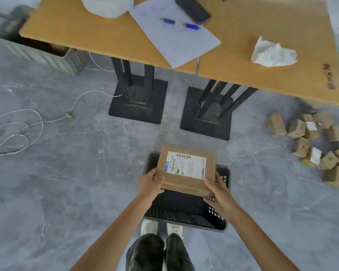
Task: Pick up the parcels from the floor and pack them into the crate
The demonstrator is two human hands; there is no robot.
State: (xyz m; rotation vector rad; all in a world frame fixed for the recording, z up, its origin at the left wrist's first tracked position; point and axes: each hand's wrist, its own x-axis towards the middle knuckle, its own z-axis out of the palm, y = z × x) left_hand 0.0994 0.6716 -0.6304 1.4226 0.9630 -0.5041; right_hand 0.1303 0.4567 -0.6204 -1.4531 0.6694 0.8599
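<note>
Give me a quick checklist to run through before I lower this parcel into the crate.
1. Two-handed grip: left hand and right hand hold the parcel at its near corners: ok.
2. Parcel above the crate: ok.
3. Room in crate: near floor bare, part under parcel hidden: cannot tell.
4. Label facing up: ok.
5. Shoes outside the crate's near wall: ok.
6. Floor cleared: pile of parcels lies to the right: not ok.
</note>
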